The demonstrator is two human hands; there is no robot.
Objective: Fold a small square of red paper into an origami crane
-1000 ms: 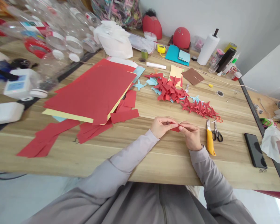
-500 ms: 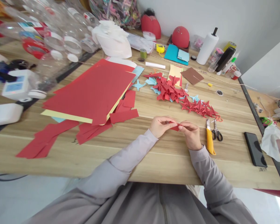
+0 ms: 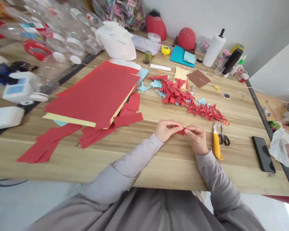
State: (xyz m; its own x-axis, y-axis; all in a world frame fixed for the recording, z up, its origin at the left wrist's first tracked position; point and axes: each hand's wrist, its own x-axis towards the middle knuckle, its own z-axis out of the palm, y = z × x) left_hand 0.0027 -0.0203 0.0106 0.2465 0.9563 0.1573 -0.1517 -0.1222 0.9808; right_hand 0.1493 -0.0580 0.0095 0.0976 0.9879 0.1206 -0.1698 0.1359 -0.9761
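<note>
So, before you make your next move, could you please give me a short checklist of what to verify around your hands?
1. Grip on the red paper piece: ok, the left hand and right hand both pinch it.
2. Crease in that piece: cannot tell, the fingers hide it.
3. Yellow utility knife clear of the right hand: ok, it lies apart.
4. Knife blade retracted: cannot tell, too small to see.
5. Scissors clear of the hands: ok, beside the knife.
6. Folded red paper pieces clear of the hands: ok, they lie beyond them.
</note>
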